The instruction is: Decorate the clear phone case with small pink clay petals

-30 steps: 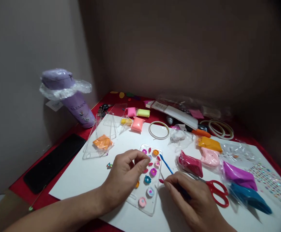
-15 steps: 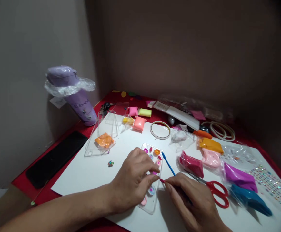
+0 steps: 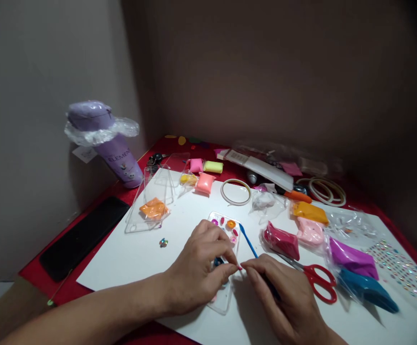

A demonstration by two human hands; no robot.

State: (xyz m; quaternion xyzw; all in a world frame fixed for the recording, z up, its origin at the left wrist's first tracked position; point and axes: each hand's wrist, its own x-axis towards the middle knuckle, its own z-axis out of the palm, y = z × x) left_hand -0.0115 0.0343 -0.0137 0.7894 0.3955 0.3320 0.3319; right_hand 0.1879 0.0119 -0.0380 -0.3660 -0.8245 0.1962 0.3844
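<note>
A clear phone case (image 3: pixel 227 229) dotted with small clay flowers lies on a white sheet (image 3: pixel 140 254). My left hand (image 3: pixel 201 270) rests over the case's lower half, fingers pinched together at a tiny red clay piece (image 3: pixel 240 267). My right hand (image 3: pixel 283 297) meets it fingertip to fingertip at that piece and is closed around a thin blue tool (image 3: pixel 248 241), whose tip points up along the case's right edge.
Red-handled scissors (image 3: pixel 318 282) lie just right of my right hand. Bags of pink, magenta, blue and orange clay (image 3: pixel 352 261) sit to the right, tape rings (image 3: pixel 235 192) and small clay packs behind. A purple bottle (image 3: pixel 104 141) and a black phone (image 3: pixel 82 237) are at the left.
My left hand slid down and right over the case, from its upper left to its lower half, and its fingers now meet my right fingertips at the red piece.
</note>
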